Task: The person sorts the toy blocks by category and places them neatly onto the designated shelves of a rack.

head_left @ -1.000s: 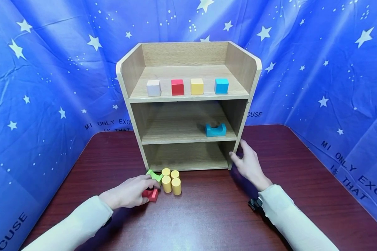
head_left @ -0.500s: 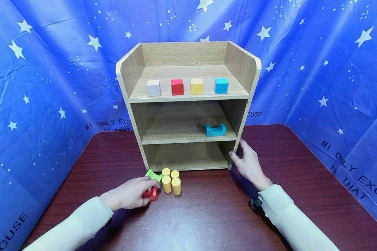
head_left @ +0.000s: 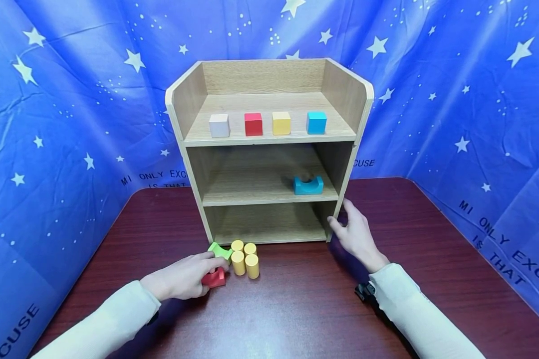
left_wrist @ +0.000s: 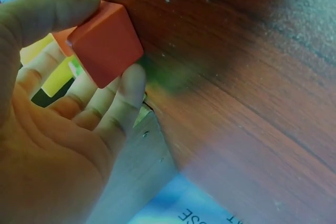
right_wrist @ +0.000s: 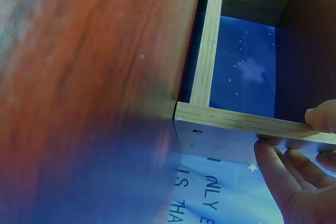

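Observation:
In the head view my left hand [head_left: 179, 276] pinches a red arch block [head_left: 214, 279] low over the table, at the front left of the shelf. The left wrist view shows the thumb on one side of the red block [left_wrist: 107, 46] and fingers on the other. Just behind it lies a green arch block [head_left: 220, 251], beside several upright yellow cylinders [head_left: 252, 267]. My right hand [head_left: 358, 239] grips the wooden shelf [head_left: 269, 199] by its lower right side. In the right wrist view the thumb is inside the panel [right_wrist: 247, 121] and the fingers outside.
On the top board stand a white cube [head_left: 219, 126], a red cube [head_left: 253, 124], a yellow cube [head_left: 281, 123] and a blue cube [head_left: 316, 123]. A blue arch block [head_left: 308, 186] sits at the right of the middle board. Blue starry cloth [head_left: 72, 124] surrounds the dark red table [head_left: 287, 314].
The red arch block has shifted and turned slightly in my left hand's fingers. My right hand and the shelf have stayed in place.

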Tool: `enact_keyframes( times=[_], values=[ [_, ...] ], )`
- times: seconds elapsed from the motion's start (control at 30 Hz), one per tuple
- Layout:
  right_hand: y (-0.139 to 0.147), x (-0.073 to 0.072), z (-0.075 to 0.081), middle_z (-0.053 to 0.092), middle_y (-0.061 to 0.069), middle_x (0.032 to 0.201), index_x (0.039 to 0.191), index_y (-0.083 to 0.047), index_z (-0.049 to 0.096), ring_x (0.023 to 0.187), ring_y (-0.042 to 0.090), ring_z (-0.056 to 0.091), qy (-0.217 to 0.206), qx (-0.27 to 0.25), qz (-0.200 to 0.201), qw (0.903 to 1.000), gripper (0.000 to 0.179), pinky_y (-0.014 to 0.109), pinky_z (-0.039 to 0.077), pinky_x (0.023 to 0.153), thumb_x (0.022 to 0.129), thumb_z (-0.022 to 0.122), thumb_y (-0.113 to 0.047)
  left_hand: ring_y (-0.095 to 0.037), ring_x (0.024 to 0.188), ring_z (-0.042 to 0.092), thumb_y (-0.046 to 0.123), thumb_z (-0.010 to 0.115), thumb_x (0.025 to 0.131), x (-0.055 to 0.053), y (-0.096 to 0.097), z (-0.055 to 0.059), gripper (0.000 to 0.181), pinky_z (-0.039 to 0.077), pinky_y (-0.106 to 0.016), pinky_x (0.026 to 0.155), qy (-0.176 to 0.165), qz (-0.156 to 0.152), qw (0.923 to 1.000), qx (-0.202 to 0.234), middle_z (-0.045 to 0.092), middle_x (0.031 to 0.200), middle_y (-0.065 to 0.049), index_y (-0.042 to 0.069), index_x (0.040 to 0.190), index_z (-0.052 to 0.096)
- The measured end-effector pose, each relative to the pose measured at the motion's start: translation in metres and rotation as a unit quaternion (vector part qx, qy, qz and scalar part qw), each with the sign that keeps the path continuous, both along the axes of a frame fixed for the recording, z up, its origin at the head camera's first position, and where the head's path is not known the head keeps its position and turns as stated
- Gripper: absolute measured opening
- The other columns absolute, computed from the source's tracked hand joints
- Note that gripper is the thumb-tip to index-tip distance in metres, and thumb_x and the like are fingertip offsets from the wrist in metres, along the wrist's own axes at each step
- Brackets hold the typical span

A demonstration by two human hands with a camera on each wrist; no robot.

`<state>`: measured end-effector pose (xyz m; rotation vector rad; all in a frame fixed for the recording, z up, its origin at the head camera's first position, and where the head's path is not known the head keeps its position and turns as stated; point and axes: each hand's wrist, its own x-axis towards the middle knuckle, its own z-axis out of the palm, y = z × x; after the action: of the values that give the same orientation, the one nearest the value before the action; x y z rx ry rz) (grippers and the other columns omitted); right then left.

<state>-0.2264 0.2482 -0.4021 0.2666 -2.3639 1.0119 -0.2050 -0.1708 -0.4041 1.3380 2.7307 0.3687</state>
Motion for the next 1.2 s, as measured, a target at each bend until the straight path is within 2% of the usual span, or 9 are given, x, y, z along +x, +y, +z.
enact_keyframes(
  times=[0.33, 0.67, 1.2],
  values=[
    [0.0002, -0.0005, 0.0000, 0.064, 0.019, 0.108, 0.129, -0.005, 0.050, 0.101, 0.034, 0.061, 0.003, -0.001, 0.002, 1.0000, 0.047, 0.052, 0.046, 0.086, 0.085, 0.067, -0.008, -0.011, 0.078, 0.051, 0.011, 0.075, 0.067, 0.0018, 0.0008, -0.0005, 0.056, 0.044, -0.029, 0.067, -0.018, 0.024, 0.9995, -0.011, 0.051, 0.098, 0.006, 0.024, 0.118, 0.057],
    [0.0006, 0.0002, 0.0003, 0.064, 0.018, 0.107, 0.130, -0.006, 0.050, 0.099, 0.032, 0.061, -0.004, -0.001, 0.001, 1.0000, 0.047, 0.051, 0.047, 0.083, 0.086, 0.066, -0.010, -0.012, 0.080, 0.053, 0.005, 0.073, 0.064, 0.0018, 0.0008, -0.0017, 0.059, 0.045, -0.029, 0.067, -0.019, 0.015, 0.9997, -0.004, 0.051, 0.100, 0.006, 0.024, 0.117, 0.057],
    [-0.0001, 0.0001, -0.0006, 0.064, 0.018, 0.108, 0.130, -0.006, 0.050, 0.101, 0.033, 0.061, 0.001, -0.001, 0.003, 1.0000, 0.047, 0.051, 0.049, 0.081, 0.086, 0.066, -0.010, -0.013, 0.085, 0.053, 0.006, 0.072, 0.063, 0.0032, -0.0010, 0.0010, 0.058, 0.046, -0.033, 0.071, -0.016, 0.023, 0.9995, -0.011, 0.053, 0.104, 0.004, 0.023, 0.116, 0.057]
  ],
)
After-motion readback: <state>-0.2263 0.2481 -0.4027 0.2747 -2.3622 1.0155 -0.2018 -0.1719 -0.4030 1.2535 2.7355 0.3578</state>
